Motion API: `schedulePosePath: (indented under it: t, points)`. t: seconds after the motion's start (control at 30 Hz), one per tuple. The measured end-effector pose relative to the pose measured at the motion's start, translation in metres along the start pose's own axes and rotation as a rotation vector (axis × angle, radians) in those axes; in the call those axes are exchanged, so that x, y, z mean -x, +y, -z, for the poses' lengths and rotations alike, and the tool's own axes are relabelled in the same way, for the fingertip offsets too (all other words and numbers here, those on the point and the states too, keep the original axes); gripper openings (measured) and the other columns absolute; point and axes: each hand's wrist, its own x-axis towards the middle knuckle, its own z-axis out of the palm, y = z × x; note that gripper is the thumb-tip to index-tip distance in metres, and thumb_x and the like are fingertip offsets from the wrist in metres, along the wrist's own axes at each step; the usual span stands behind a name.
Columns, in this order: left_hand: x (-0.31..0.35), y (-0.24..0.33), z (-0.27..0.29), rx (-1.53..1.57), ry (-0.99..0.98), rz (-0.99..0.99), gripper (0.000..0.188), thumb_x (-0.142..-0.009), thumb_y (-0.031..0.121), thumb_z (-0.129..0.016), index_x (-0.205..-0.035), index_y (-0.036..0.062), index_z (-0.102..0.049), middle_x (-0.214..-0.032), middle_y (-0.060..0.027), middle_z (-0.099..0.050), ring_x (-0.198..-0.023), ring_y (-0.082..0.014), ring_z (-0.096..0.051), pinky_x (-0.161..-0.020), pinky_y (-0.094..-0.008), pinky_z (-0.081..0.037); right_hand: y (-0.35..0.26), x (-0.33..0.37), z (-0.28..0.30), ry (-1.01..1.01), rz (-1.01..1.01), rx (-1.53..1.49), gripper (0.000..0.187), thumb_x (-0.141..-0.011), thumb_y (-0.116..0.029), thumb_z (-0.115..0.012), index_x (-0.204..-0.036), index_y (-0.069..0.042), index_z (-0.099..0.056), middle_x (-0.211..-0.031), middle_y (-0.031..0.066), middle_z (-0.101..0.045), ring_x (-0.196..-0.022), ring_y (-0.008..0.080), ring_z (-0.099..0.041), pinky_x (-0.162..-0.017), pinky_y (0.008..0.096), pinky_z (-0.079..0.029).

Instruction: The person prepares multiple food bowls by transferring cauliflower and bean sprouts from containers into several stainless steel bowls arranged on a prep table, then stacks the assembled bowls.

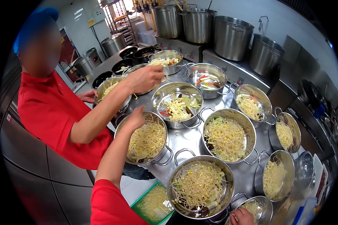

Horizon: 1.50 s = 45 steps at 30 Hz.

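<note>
My left arm, in a red sleeve, reaches forward. My left hand (pixel 135 119) hovers at the rim of a steel pot (pixel 162 155) of bean sprouts (pixel 146 140), one finger stretched out; its other fingers are mostly hidden, and I see nothing held. At the lower edge, my right hand (pixel 242 216) is closed on the rim of a smaller pot (pixel 268 210) with sprouts in it. Just left of that stands a large two-handled pot (pixel 172 180) of sprouts and pale leaves. Beyond my left hand, another pot (pixel 157 98) holds sprouts, cabbage and red strips.
A co-worker (pixel 60 116) in red stands at the left, one hand (pixel 148 78) stretched over the far pots. More sprout pots cover the steel table (pixel 264 144). Tall stockpots (pixel 233 37) line the back. A green crate (pixel 152 204) of sprouts sits low beside the table.
</note>
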Motion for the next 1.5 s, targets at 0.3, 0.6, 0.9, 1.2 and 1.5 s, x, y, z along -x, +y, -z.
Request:
schedulePosePath:
  t: [0.3,0.6,0.9,1.2,1.5]
  points:
    - [-0.011,0.026,-0.054,0.015,0.127,0.002,0.058,-0.069,0.007,-0.060,-0.125,0.0024,-0.046,-0.113,-0.0245,-0.053,-0.104,-0.0368,-0.053,-0.090,-0.0394,-0.043,0.007,0.017,-0.002,-0.053,-0.127,0.003,0.012,-0.078,-0.009,-0.062,-0.086,-0.002,-0.058,-0.084,0.0164,-0.058,-0.077,0.0338,-0.057,-0.068,0.0391,-0.049]
    - [-0.007,0.079,-0.095,-0.156,0.351,-0.404,0.054,-0.072,0.011,-0.067,-0.121,0.0006,-0.046,-0.124,-0.0219,-0.045,-0.115,-0.0374,-0.042,-0.098,-0.0428,-0.035,0.008,0.015,0.002,-0.002,-0.197,-0.048,0.014,-0.078,-0.008,-0.060,-0.090,-0.003,-0.058,-0.085,0.0163,-0.057,-0.078,0.0339,-0.056,-0.068,0.0394,-0.047]
    - [0.003,0.206,-0.212,0.103,-0.188,-0.751,0.068,-0.072,0.029,-0.070,-0.129,0.0045,-0.042,-0.132,-0.0251,-0.038,-0.120,-0.0399,-0.039,-0.101,-0.0412,-0.034,0.011,0.014,0.000,0.051,-0.192,-0.054,0.012,-0.076,-0.012,-0.061,-0.085,-0.005,-0.057,-0.081,0.0139,-0.055,-0.074,0.0328,-0.056,-0.064,0.0393,-0.047]
    - [-0.012,0.301,-0.268,-0.502,-0.577,-0.682,0.064,-0.066,0.037,-0.074,-0.124,0.0237,-0.051,-0.133,-0.0151,-0.041,-0.120,-0.0344,-0.042,-0.091,-0.0523,-0.041,0.047,0.014,-0.011,0.031,-0.241,-0.009,0.018,-0.080,-0.021,-0.062,-0.089,-0.005,-0.059,-0.079,0.0088,-0.055,-0.075,0.0256,-0.056,-0.065,0.0348,-0.046]
    - [-0.102,0.378,-0.272,0.068,-0.052,-0.751,0.032,-0.072,0.014,-0.066,-0.102,0.0037,-0.058,-0.104,-0.0181,-0.056,-0.097,-0.0339,-0.055,-0.083,-0.0410,-0.045,0.161,-0.144,-0.074,-0.223,-0.251,0.118,0.018,-0.082,-0.018,-0.051,-0.091,-0.004,-0.058,-0.087,0.0169,-0.058,-0.082,0.0345,-0.058,-0.071,0.0431,-0.049]
